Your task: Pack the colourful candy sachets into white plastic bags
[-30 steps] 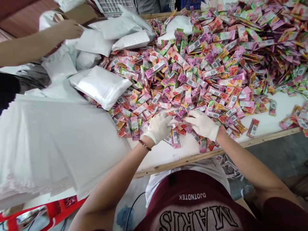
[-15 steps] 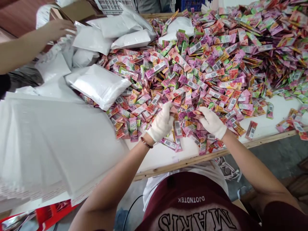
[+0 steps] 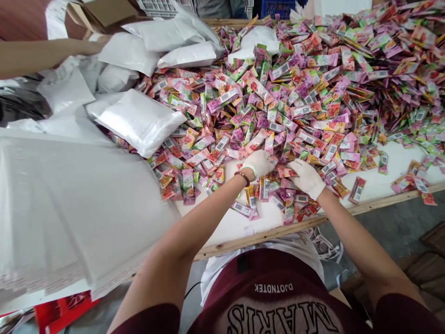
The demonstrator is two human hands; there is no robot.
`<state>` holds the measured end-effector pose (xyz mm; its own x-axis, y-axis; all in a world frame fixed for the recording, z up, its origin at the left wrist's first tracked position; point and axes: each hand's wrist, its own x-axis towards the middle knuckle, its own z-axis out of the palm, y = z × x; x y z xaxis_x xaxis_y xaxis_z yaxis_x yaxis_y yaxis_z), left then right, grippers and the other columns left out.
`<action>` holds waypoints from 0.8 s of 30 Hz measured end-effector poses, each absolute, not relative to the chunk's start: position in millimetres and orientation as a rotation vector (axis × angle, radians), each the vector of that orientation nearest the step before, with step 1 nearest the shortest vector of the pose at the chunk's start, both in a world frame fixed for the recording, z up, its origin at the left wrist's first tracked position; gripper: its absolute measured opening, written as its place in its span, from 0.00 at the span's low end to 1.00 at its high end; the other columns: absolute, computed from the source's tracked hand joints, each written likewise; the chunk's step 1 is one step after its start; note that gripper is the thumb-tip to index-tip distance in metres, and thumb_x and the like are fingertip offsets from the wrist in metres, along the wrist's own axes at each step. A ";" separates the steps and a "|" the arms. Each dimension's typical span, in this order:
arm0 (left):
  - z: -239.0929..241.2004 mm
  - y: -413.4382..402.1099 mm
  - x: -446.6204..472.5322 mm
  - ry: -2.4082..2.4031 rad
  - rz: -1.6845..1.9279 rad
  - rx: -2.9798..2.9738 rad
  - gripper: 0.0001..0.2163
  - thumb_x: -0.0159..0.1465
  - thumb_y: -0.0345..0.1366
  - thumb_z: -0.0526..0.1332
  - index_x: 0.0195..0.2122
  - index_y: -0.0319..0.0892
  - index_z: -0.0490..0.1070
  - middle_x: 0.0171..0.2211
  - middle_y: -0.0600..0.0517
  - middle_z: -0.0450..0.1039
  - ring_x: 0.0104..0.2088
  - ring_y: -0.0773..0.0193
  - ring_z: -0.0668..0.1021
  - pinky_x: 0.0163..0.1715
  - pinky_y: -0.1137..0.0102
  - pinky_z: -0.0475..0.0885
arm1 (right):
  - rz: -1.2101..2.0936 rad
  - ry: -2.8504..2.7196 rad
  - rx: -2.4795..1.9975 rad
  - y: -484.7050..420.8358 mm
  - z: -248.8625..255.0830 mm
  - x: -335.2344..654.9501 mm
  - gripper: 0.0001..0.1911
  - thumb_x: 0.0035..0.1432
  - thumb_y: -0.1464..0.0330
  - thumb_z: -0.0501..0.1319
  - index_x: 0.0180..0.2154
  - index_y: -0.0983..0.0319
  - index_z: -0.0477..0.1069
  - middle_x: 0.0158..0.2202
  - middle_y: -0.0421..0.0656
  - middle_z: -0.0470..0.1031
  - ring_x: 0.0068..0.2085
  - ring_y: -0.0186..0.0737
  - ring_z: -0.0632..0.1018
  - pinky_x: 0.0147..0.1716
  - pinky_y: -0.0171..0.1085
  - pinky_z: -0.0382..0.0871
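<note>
A big heap of small pink, red and green sachets (image 3: 295,93) covers the white table (image 3: 229,222). Both my hands wear white gloves and sit at the heap's near edge. My left hand (image 3: 259,163) is curled with its fingers closed over some sachets. A little to its right, my right hand (image 3: 308,177) pinches a red sachet (image 3: 283,172) between thumb and fingers. The two hands are almost touching. A beaded bracelet (image 3: 242,176) is on my left wrist.
A thick stack of flat white mailers (image 3: 69,208) fills the table's left side. Filled white bags (image 3: 139,120) lie behind it. Another person's arm (image 3: 41,53) reaches in at the top left near a cardboard box (image 3: 104,11). The wooden table edge (image 3: 278,232) runs just before me.
My hands rose from the heap with sachets, then came down on it again, the left one further right and forward. The other person's arm has shifted further left.
</note>
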<state>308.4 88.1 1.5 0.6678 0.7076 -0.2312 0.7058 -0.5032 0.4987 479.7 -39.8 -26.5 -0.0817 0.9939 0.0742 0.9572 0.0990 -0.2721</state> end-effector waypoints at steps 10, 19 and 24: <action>40.0 88.9 240.8 0.811 0.817 1.908 0.06 0.62 0.35 0.58 0.29 0.43 0.61 0.26 0.56 0.61 0.27 0.69 0.65 0.29 0.73 0.66 | 0.262 -1.805 -2.018 -72.5 4.9 483.9 0.19 0.58 0.70 0.51 0.52 0.61 0.63 0.36 0.47 0.75 0.37 0.52 0.77 0.40 0.45 0.69; 42.5 91.4 206.7 0.914 0.902 1.776 0.05 0.65 0.38 0.55 0.34 0.44 0.64 0.29 0.55 0.65 0.28 0.70 0.68 0.29 0.74 0.67 | 0.356 -1.947 -2.077 -74.8 -2.2 483.5 0.24 0.54 0.69 0.58 0.54 0.64 0.67 0.45 0.50 0.79 0.45 0.52 0.79 0.45 0.44 0.71; 17.0 86.6 191.5 0.836 0.540 2.141 0.05 0.61 0.34 0.57 0.36 0.41 0.71 0.36 0.50 0.76 0.34 0.65 0.76 0.35 0.71 0.72 | 0.436 -2.157 -2.084 -76.6 -19.7 488.4 0.25 0.52 0.74 0.58 0.53 0.68 0.71 0.51 0.55 0.77 0.50 0.53 0.78 0.51 0.45 0.70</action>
